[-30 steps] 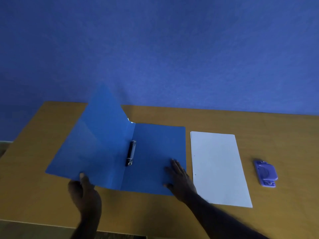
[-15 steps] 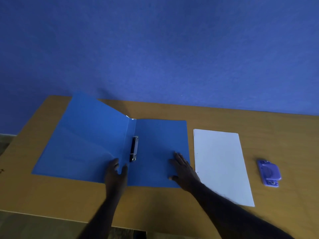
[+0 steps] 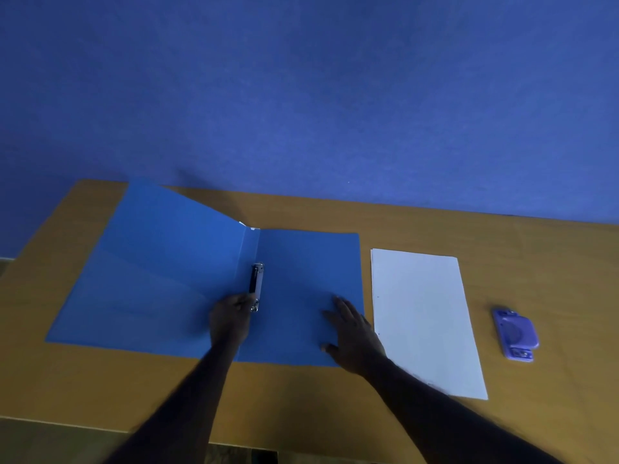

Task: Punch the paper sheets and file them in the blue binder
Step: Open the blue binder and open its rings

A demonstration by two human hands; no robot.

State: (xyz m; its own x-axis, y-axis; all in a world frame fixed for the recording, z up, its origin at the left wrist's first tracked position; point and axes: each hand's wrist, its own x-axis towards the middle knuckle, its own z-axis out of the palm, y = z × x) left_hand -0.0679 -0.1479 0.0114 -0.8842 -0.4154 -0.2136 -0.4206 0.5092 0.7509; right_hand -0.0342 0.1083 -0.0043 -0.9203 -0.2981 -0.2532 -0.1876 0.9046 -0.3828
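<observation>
- The blue binder (image 3: 160, 272) lies open on the tabletop's (image 3: 301, 396) left half.
- The paper sheets (image 3: 422, 316) are stacked just right of it.
- The right grip (image 3: 351, 336) is spread flat on the binder's right cover.
- The left grip (image 3: 231, 319) is at the ring clip's (image 3: 257, 283) near end; whether it is pinching, I cannot tell.
- The hole punch (image 3: 516, 333) lies near the right edge.

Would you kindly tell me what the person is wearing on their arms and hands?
Nothing visible: the left hand and the right hand are ungloved, and no sleeves, watch or bracelet show above them. The dim light leaves rings uncertain.
</observation>
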